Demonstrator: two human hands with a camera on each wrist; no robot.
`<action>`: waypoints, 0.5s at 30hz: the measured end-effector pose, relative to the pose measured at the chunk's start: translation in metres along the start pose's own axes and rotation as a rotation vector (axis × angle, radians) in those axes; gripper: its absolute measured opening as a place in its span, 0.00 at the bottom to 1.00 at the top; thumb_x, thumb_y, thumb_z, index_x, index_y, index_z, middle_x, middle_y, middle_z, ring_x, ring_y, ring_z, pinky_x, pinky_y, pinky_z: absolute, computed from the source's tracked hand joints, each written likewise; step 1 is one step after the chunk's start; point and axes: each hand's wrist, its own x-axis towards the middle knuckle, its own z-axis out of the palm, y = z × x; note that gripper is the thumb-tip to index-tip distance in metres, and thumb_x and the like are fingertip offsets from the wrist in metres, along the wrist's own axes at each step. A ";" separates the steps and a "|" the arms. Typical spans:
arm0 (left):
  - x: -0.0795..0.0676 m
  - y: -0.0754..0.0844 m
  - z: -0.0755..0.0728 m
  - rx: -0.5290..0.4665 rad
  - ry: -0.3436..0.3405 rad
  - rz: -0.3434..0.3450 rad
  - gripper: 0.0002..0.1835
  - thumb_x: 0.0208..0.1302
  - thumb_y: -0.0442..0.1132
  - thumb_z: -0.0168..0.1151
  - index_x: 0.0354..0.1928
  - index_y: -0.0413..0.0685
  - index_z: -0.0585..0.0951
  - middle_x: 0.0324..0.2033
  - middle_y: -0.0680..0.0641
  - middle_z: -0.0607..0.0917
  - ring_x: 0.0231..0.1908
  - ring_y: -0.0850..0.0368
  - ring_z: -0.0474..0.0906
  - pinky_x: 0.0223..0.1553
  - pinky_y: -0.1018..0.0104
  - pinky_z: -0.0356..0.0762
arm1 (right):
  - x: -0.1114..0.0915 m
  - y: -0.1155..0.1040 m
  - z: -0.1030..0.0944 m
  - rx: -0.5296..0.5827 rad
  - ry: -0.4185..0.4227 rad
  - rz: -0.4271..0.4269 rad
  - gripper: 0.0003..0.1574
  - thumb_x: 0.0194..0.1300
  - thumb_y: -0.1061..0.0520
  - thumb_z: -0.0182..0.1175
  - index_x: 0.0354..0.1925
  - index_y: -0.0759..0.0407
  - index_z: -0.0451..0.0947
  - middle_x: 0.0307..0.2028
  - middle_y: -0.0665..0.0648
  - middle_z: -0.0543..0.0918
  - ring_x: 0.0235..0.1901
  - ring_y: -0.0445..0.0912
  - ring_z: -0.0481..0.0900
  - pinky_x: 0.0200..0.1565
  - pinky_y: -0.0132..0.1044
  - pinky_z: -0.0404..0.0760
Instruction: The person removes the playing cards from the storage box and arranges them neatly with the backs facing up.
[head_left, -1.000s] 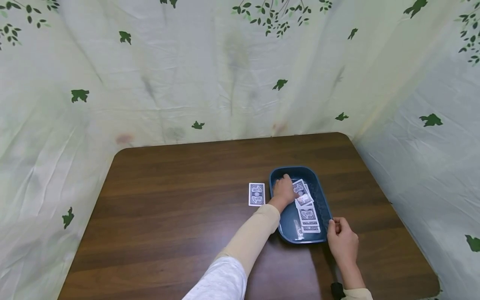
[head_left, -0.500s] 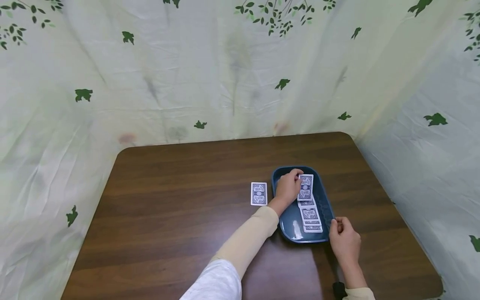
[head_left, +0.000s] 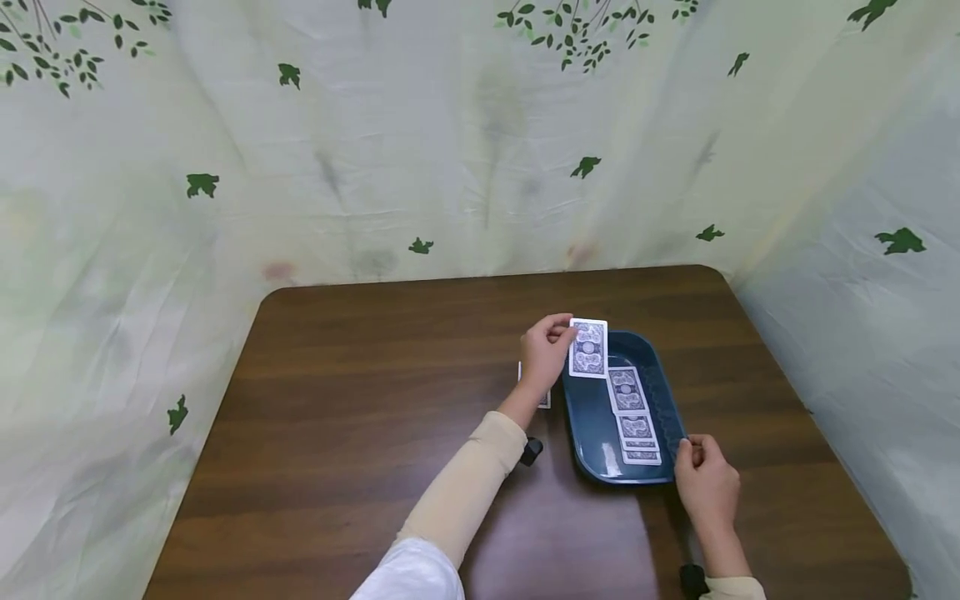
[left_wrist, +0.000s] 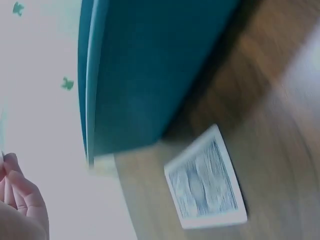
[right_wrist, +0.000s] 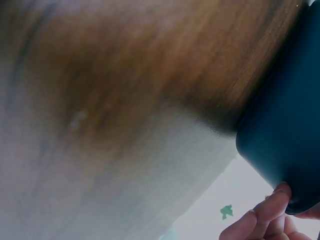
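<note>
My left hand (head_left: 546, 354) pinches a blue-and-white playing card (head_left: 588, 348) by its left edge, back side up, over the far left corner of a dark blue tray (head_left: 592, 442). Inside the tray several overlapping playing cards (head_left: 627, 390) lie in a column, backs showing. At the tray's near right corner, the thumb and fingers of my right hand (head_left: 705, 483) grip the rim; the right wrist view also has those fingers (right_wrist: 272, 205) on the tray corner. Another card (left_wrist: 202, 182) lies face down on the table left of the tray, mostly covered by my left hand in the head view.
The brown wooden table (head_left: 360, 400) reaches well to the left of the tray. Behind and beside it hangs a pale curtain (head_left: 450, 167) with green leaf prints. A black strap piece (head_left: 531, 451) sits at my left wrist.
My left hand has lifted a card off those in the tray and carried it left and away from me to the tray's far left corner. The right hand stays at the tray's corner.
</note>
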 end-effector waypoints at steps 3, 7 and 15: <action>0.001 -0.005 -0.020 0.014 0.038 -0.027 0.12 0.61 0.31 0.66 0.47 0.35 0.85 0.34 0.41 0.87 0.32 0.55 0.83 0.34 0.71 0.79 | -0.001 0.000 0.001 0.007 -0.006 -0.002 0.11 0.67 0.59 0.54 0.36 0.67 0.77 0.19 0.55 0.74 0.22 0.58 0.73 0.25 0.48 0.66; 0.000 -0.018 -0.046 0.067 0.083 -0.073 0.11 0.62 0.31 0.65 0.46 0.36 0.85 0.36 0.41 0.87 0.33 0.54 0.82 0.36 0.69 0.79 | -0.001 0.000 0.001 0.011 -0.015 0.004 0.12 0.67 0.58 0.53 0.37 0.67 0.77 0.20 0.57 0.75 0.22 0.59 0.73 0.26 0.49 0.66; -0.011 -0.047 -0.089 0.188 0.140 -0.150 0.10 0.62 0.28 0.64 0.45 0.33 0.85 0.35 0.39 0.87 0.35 0.49 0.82 0.39 0.60 0.80 | -0.001 0.001 0.000 0.012 -0.024 0.008 0.13 0.68 0.57 0.52 0.38 0.68 0.77 0.21 0.58 0.76 0.23 0.60 0.73 0.27 0.50 0.66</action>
